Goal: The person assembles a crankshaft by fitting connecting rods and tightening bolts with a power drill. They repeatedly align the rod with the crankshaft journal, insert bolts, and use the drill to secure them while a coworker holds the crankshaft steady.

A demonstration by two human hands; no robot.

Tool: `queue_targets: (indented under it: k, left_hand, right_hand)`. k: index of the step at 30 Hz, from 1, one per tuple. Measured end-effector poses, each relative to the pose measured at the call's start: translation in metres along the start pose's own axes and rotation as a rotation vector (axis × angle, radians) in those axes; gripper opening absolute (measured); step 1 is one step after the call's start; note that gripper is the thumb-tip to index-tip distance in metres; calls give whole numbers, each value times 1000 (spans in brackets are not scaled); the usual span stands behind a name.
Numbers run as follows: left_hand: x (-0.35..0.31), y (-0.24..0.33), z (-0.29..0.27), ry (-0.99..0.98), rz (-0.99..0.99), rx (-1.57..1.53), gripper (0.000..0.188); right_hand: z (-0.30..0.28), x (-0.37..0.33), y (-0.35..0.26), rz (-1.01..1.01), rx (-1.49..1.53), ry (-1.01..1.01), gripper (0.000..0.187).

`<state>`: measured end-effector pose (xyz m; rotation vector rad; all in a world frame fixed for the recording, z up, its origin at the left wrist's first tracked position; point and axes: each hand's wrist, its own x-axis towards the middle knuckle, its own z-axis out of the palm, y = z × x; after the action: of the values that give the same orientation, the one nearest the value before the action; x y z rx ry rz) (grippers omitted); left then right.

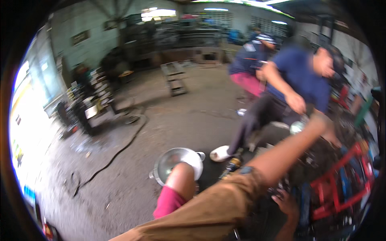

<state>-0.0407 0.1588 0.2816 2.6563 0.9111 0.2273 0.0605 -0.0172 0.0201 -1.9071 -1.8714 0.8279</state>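
Observation:
My left arm, in a brown sleeve pushed up, stretches across to the right. My left hand (329, 133) is at its far end, beside a seated co-worker (299, 76) in a dark blue shirt; blur hides its fingers. Lower down, my right hand (286, 202) has its fingers apart next to dark metal parts (282, 185), and I see nothing held in it. A round, pale shiny object (297, 127) lies just below the co-worker's hand. Left of my sleeve stands a two-handled metal basin (161, 162), partly covered by a bare knee in pink shorts.
A yellow-and-black tool (233, 164) lies by the co-worker's white shoe (220, 153). On the right is a red metal frame (333, 188). A black cable (120, 150) snakes over the floor. Behind are a small metal frame (175, 78) and another bent-over person (247, 60).

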Motion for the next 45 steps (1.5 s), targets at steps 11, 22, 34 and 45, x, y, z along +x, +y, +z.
queue_targets:
  k: [11, 22, 34, 45]
  left_hand:
    - [-5, 3, -3, 37, -13, 64, 82]
    - [-2, 1, -1, 55, 14, 40, 80]
    - [3, 4, -9, -136, 199, 90, 79]
    - [23, -16, 7, -63, 225, -217, 49]
  right_hand:
    - [-5, -4, 7, 115, -74, -109, 64]
    - [-7, -12, 10, 138, -79, -131, 67]
    - [-21, -26, 22, 143, -71, 21, 69]
    - [-46, -17, 5, -142, 1509, 475, 80]
